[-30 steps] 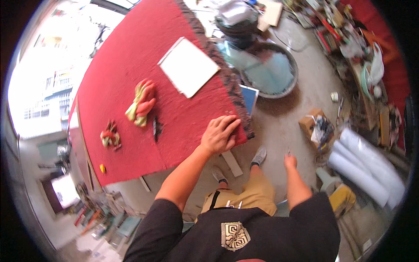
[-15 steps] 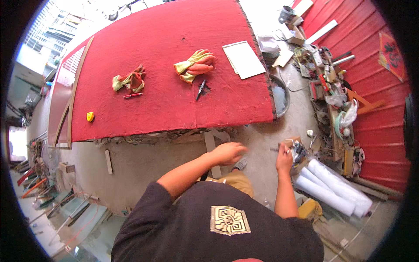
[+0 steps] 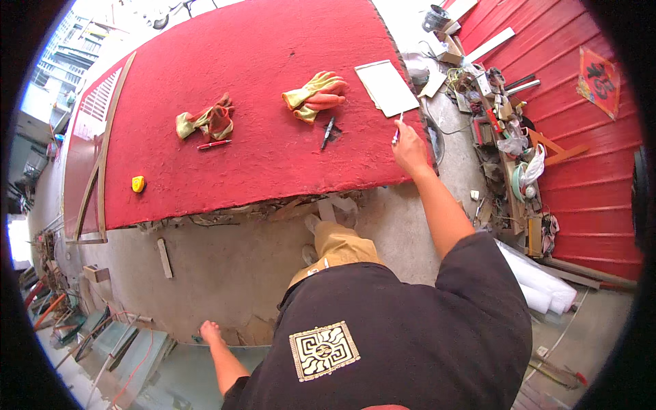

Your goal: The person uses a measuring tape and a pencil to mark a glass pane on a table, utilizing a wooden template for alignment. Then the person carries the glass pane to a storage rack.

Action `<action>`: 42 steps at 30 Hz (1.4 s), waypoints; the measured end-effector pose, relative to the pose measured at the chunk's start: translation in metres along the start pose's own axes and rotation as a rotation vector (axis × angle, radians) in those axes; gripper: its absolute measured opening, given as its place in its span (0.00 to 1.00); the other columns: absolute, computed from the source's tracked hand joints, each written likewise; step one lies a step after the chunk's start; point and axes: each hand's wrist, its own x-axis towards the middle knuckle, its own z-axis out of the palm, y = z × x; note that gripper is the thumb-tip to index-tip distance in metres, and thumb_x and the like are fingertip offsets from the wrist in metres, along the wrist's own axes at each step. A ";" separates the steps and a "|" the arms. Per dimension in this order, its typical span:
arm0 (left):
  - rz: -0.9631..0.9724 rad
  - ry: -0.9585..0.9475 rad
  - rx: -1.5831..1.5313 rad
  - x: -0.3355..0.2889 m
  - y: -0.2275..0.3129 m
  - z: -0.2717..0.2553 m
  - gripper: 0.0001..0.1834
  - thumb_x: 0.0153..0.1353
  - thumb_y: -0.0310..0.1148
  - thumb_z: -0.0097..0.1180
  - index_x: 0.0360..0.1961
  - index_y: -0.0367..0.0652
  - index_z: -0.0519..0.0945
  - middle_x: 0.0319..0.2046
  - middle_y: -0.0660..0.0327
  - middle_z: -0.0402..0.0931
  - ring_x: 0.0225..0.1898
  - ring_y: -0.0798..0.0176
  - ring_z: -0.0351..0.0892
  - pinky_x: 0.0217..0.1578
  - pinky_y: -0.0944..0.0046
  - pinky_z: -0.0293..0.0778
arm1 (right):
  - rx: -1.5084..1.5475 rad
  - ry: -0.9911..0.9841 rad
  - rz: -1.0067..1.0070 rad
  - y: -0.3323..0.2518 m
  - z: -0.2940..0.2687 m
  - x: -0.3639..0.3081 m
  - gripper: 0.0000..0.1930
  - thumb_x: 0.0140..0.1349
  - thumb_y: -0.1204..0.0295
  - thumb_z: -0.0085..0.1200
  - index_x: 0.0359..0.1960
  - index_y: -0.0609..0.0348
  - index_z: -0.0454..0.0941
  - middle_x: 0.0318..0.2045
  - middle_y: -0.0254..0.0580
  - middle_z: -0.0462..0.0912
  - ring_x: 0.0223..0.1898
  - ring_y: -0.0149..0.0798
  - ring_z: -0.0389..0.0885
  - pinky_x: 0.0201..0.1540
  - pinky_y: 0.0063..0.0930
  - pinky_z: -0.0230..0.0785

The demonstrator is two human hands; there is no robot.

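Note:
My right hand [image 3: 411,149] is over the right front of the red-covered table [image 3: 260,160], closed around a slim pen-like tool [image 3: 395,137]. Its pale tip reaches the near edge of a stack of white paper [image 3: 387,89]. Down at the lower left, beside my body, my left hand [image 3: 210,332] hangs low with its fingers curled; whether a small dark thing at the fingertips is held is hard to make out. Left of the paper lie a black marker [image 3: 328,134], yellow-and-red work gloves [image 3: 316,97], a second crumpled pair of gloves [image 3: 206,121] and a red pen [image 3: 214,144].
A yellow tape measure [image 3: 138,184] rests near the table's left front corner, by a wooden frame [image 3: 102,164]. Cluttered shelving [image 3: 506,150] lines the red wall at right, with white rolls [image 3: 540,280] below. Glass sheets [image 3: 140,362] lie at the lower left.
My right hand has moved from beside the shelving up over the table to the paper. My left hand has swung from in front of me down to the lower left. My view has shifted slightly.

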 end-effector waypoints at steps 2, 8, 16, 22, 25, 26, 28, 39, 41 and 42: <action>-0.211 -0.073 -0.065 -0.043 -0.026 0.015 0.10 0.73 0.38 0.54 0.46 0.46 0.80 0.34 0.63 0.78 0.30 0.65 0.76 0.23 0.62 0.69 | -0.050 0.000 -0.045 0.006 0.037 0.035 0.20 0.68 0.70 0.52 0.61 0.53 0.79 0.45 0.54 0.86 0.45 0.62 0.86 0.49 0.54 0.80; -0.009 -0.707 0.460 -0.144 -0.110 0.048 0.27 0.76 0.44 0.56 0.70 0.42 0.76 0.58 0.58 0.84 0.59 0.57 0.81 0.60 0.56 0.76 | -0.279 -0.331 0.153 0.016 0.133 0.140 0.24 0.71 0.62 0.49 0.64 0.60 0.79 0.50 0.63 0.87 0.51 0.63 0.87 0.55 0.55 0.79; -0.218 -0.381 0.113 -0.235 -0.044 0.081 0.25 0.77 0.39 0.55 0.71 0.43 0.75 0.54 0.60 0.84 0.51 0.62 0.84 0.53 0.58 0.79 | -0.278 -0.461 0.199 -0.027 0.166 0.187 0.27 0.68 0.68 0.52 0.70 0.59 0.73 0.63 0.61 0.80 0.60 0.64 0.82 0.63 0.55 0.75; -0.299 -0.056 0.044 -0.252 -0.047 0.075 0.23 0.77 0.38 0.53 0.69 0.44 0.75 0.48 0.61 0.84 0.44 0.64 0.84 0.44 0.60 0.81 | -0.213 0.019 -0.153 -0.127 0.174 0.173 0.25 0.67 0.67 0.55 0.65 0.61 0.77 0.65 0.60 0.78 0.64 0.62 0.77 0.69 0.52 0.69; -0.331 -0.233 0.110 -0.250 -0.057 0.094 0.24 0.77 0.38 0.53 0.70 0.42 0.74 0.47 0.63 0.84 0.43 0.65 0.83 0.44 0.61 0.80 | -0.089 0.006 -0.455 -0.213 0.185 0.153 0.26 0.66 0.67 0.59 0.65 0.61 0.76 0.63 0.58 0.78 0.65 0.60 0.75 0.70 0.51 0.67; -0.336 -0.276 0.127 -0.246 -0.056 0.099 0.24 0.78 0.38 0.53 0.70 0.42 0.74 0.47 0.63 0.84 0.43 0.66 0.83 0.43 0.61 0.80 | 0.079 -0.007 -0.546 -0.247 0.190 0.142 0.27 0.64 0.68 0.61 0.65 0.60 0.76 0.63 0.58 0.78 0.66 0.59 0.74 0.70 0.50 0.67; -0.223 -0.361 0.140 -0.234 -0.088 0.091 0.24 0.78 0.39 0.53 0.71 0.43 0.75 0.45 0.65 0.83 0.40 0.67 0.81 0.41 0.62 0.79 | 0.312 -0.164 -0.649 -0.315 0.199 0.113 0.29 0.61 0.70 0.65 0.66 0.59 0.76 0.65 0.57 0.76 0.67 0.59 0.73 0.71 0.51 0.67; -0.206 -0.406 -0.106 -0.124 -0.100 0.035 0.08 0.75 0.36 0.52 0.36 0.52 0.79 0.32 0.71 0.78 0.31 0.72 0.75 0.31 0.67 0.71 | 0.319 -0.571 -1.022 -0.627 0.238 -0.009 0.35 0.60 0.66 0.67 0.71 0.55 0.73 0.72 0.59 0.70 0.71 0.59 0.69 0.71 0.49 0.68; -0.198 -0.452 -0.094 -0.093 -0.111 0.006 0.12 0.78 0.40 0.52 0.51 0.46 0.81 0.39 0.67 0.81 0.37 0.67 0.80 0.38 0.64 0.77 | 0.282 -0.594 -1.044 -0.679 0.251 -0.028 0.36 0.60 0.65 0.67 0.71 0.55 0.72 0.73 0.59 0.69 0.71 0.59 0.69 0.72 0.48 0.67; -0.213 -0.454 -0.127 -0.071 -0.108 0.000 0.16 0.78 0.41 0.51 0.58 0.44 0.81 0.42 0.65 0.83 0.39 0.65 0.82 0.41 0.63 0.79 | 0.254 -0.588 -1.045 -0.701 0.262 -0.030 0.36 0.60 0.64 0.67 0.72 0.55 0.71 0.73 0.59 0.68 0.72 0.59 0.68 0.72 0.48 0.67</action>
